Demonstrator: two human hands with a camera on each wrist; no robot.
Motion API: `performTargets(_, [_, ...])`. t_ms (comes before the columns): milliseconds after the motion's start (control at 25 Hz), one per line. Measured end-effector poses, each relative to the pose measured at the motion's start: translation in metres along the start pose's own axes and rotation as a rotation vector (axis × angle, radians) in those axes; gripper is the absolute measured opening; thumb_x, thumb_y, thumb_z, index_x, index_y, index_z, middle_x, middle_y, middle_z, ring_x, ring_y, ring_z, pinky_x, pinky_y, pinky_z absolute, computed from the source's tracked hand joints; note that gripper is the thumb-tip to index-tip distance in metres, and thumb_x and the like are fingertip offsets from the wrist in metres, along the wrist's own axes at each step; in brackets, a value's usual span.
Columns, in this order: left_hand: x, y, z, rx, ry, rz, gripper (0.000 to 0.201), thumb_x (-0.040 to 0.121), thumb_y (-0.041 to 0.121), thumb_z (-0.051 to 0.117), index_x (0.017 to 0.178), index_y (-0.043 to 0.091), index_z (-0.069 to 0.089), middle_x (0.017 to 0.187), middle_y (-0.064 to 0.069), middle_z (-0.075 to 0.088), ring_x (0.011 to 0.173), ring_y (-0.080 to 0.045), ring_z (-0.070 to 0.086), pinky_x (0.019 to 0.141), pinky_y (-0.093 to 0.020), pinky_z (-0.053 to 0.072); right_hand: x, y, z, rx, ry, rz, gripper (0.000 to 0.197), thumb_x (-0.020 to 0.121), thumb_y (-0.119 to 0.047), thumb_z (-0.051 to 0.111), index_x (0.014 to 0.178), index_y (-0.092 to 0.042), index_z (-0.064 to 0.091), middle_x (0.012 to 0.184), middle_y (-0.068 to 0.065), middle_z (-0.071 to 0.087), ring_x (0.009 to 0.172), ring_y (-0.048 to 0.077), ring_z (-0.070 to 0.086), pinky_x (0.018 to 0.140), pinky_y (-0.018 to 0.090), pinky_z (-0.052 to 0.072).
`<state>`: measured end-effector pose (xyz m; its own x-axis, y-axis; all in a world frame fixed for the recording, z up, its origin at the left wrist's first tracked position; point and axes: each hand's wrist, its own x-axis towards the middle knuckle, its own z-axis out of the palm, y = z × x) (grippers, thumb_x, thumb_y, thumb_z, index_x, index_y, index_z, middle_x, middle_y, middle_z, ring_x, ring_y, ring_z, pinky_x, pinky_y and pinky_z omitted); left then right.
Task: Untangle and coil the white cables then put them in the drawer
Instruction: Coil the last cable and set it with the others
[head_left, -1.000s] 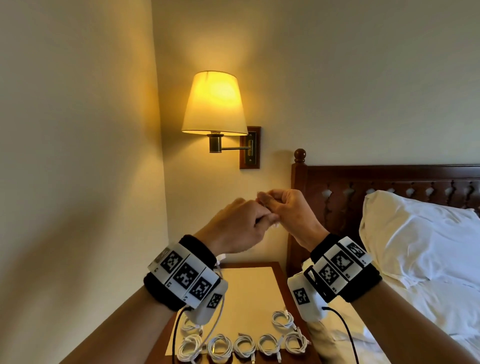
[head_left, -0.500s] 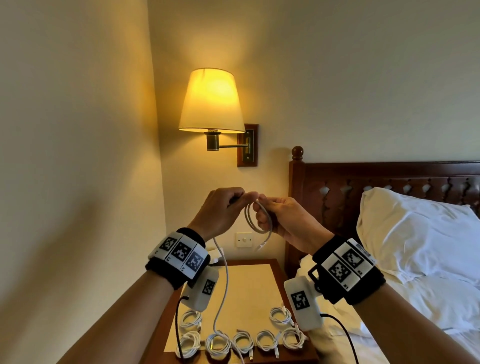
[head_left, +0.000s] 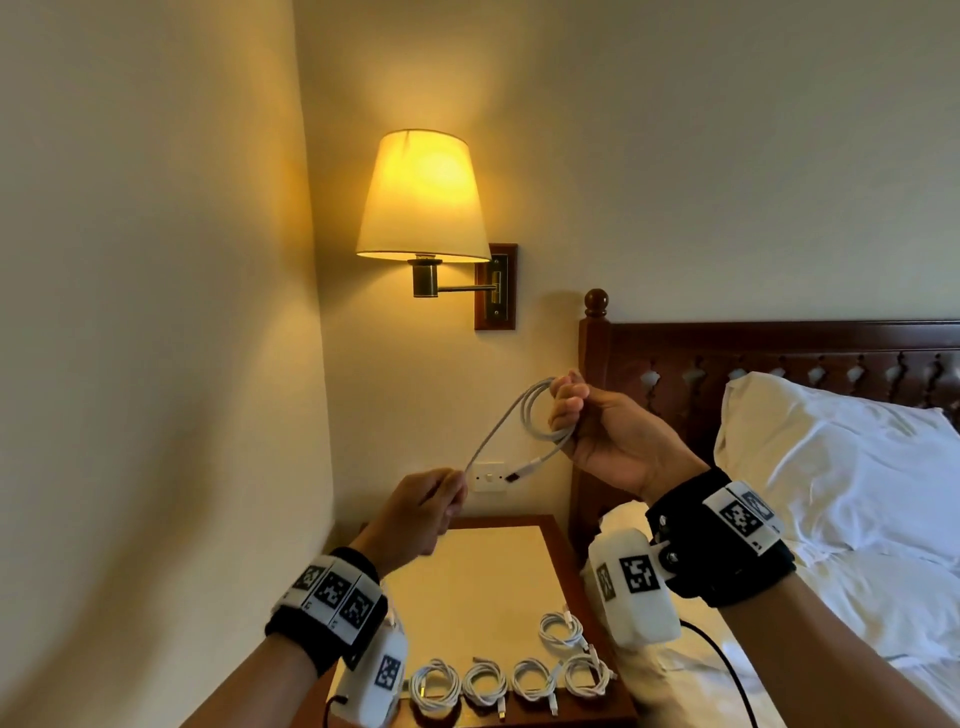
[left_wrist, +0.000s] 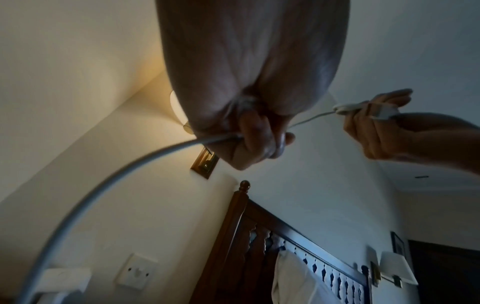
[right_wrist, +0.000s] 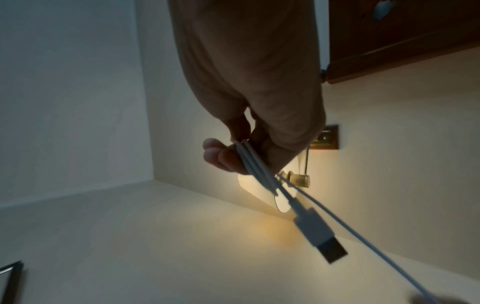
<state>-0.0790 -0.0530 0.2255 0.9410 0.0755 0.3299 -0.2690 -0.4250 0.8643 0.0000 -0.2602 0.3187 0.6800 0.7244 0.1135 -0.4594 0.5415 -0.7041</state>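
A white cable (head_left: 524, 415) is held in the air above the nightstand (head_left: 488, 577). My right hand (head_left: 587, 431) grips a small coil of it, with the USB plug (head_left: 514, 476) dangling from the loop; the right wrist view shows the loops (right_wrist: 255, 164) pinched between thumb and fingers. My left hand (head_left: 426, 514), lower and to the left, pinches the free strand (left_wrist: 145, 160), which runs taut up to the coil. Several coiled white cables (head_left: 485, 683) lie in a row at the nightstand's front edge. No drawer is in view.
A lit wall lamp (head_left: 423, 197) hangs above the nightstand. A dark wooden headboard (head_left: 753, 358) and a bed with white pillows (head_left: 841, 467) stand on the right. A wall socket (head_left: 485, 477) sits behind the cable, and the left wall is close.
My hands, close together a second ago, have pulled apart. The left hand has dropped down and left along the strand, and the right hand holds the coil up.
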Motion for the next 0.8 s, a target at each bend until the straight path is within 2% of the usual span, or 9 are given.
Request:
performTargets(80, [-0.014, 0.003, 0.004, 0.186, -0.076, 0.045, 0.036, 0.104, 0.026, 0.037, 0.073, 0.01, 0.046, 0.057, 0.003, 0.034, 0.045, -0.006, 0.029, 0.048, -0.021, 0.027, 0.002, -0.003, 0.0, -0.121, 0.06, -0.088, 0.023, 0.1, -0.023, 0.044, 0.088, -0.009, 0.058, 0.063, -0.003, 0.055, 0.053, 0.008, 0.056, 0.053, 0.018, 0.051])
performTargets(160, [-0.021, 0.028, 0.012, 0.447, -0.17, 0.152, 0.038, 0.103, 0.029, 0.039, 0.07, 0.012, 0.049, 0.06, 0.005, 0.041, 0.053, -0.005, 0.036, 0.056, -0.024, 0.03, 0.007, 0.005, 0.0, -0.413, 0.11, -0.202, 0.024, 0.101, -0.024, 0.046, 0.089, -0.008, 0.06, 0.068, 0.001, 0.06, 0.059, 0.011, 0.061, 0.059, 0.023, 0.053])
performTargets(280, [-0.022, 0.08, 0.019, 0.627, -0.242, 0.225, 0.033, 0.101, 0.024, 0.042, 0.071, 0.018, 0.054, 0.059, 0.01, 0.047, 0.055, -0.001, 0.045, 0.055, -0.015, 0.029, 0.01, 0.028, 0.007, -0.764, 0.096, -0.326, 0.027, 0.1, -0.025, 0.049, 0.09, -0.003, 0.062, 0.069, 0.006, 0.068, 0.064, 0.017, 0.066, 0.063, 0.026, 0.054])
performTargets(360, [-0.021, 0.098, 0.018, 0.714, -0.161, 0.302, 0.031, 0.1, 0.024, 0.043, 0.072, 0.023, 0.054, 0.056, 0.013, 0.048, 0.053, -0.001, 0.047, 0.055, -0.018, 0.03, 0.007, 0.038, 0.009, -0.897, 0.064, -0.367, 0.029, 0.099, -0.024, 0.051, 0.088, 0.0, 0.064, 0.066, 0.006, 0.069, 0.062, 0.019, 0.065, 0.061, 0.025, 0.054])
performTargets(440, [-0.017, 0.102, 0.012, 0.8, 0.054, 0.416, 0.027, 0.1, 0.03, 0.044, 0.077, 0.025, 0.057, 0.06, 0.014, 0.05, 0.053, -0.005, 0.046, 0.056, -0.024, 0.033, 0.003, 0.043, 0.009, -1.017, 0.036, -0.404, 0.033, 0.099, -0.025, 0.052, 0.087, 0.001, 0.067, 0.066, 0.008, 0.067, 0.061, 0.02, 0.062, 0.06, 0.026, 0.051])
performTargets(520, [-0.012, 0.1, 0.007, 0.887, 0.205, 0.477, 0.025, 0.1, 0.037, 0.043, 0.089, 0.023, 0.062, 0.067, 0.01, 0.056, 0.056, -0.008, 0.048, 0.055, -0.025, 0.035, 0.001, 0.045, 0.007, -1.038, 0.01, -0.411, 0.033, 0.101, -0.021, 0.049, 0.09, 0.005, 0.067, 0.067, 0.01, 0.067, 0.06, 0.016, 0.062, 0.059, 0.024, 0.051])
performTargets(600, [-0.006, 0.095, 0.001, 0.89, 0.253, 0.481, 0.029, 0.097, 0.045, 0.044, 0.089, 0.022, 0.061, 0.068, 0.01, 0.061, 0.057, -0.007, 0.053, 0.054, -0.028, 0.043, -0.001, 0.047, 0.005, -1.016, 0.013, -0.367, 0.035, 0.102, -0.021, 0.046, 0.091, 0.005, 0.067, 0.067, 0.008, 0.067, 0.058, 0.014, 0.062, 0.059, 0.024, 0.051])
performTargets(680, [0.005, 0.084, -0.01, 0.814, 0.23, 0.456, 0.034, 0.092, 0.052, 0.048, 0.085, 0.021, 0.059, 0.061, 0.012, 0.056, 0.054, -0.003, 0.051, 0.054, -0.03, 0.044, -0.004, 0.049, 0.004, -0.975, 0.019, -0.302, 0.036, 0.102, -0.025, 0.044, 0.09, 0.002, 0.066, 0.064, 0.005, 0.065, 0.056, 0.014, 0.059, 0.06, 0.026, 0.049])
performTargets(800, [0.02, 0.062, -0.019, 0.584, 0.138, 0.441, 0.041, 0.088, 0.055, 0.051, 0.079, 0.016, 0.059, 0.058, 0.008, 0.052, 0.054, -0.01, 0.045, 0.054, -0.035, 0.04, -0.008, 0.052, 0.002, -0.859, 0.031, -0.19, 0.038, 0.102, -0.029, 0.043, 0.086, -0.004, 0.066, 0.06, 0.002, 0.057, 0.053, 0.012, 0.051, 0.059, 0.024, 0.045])
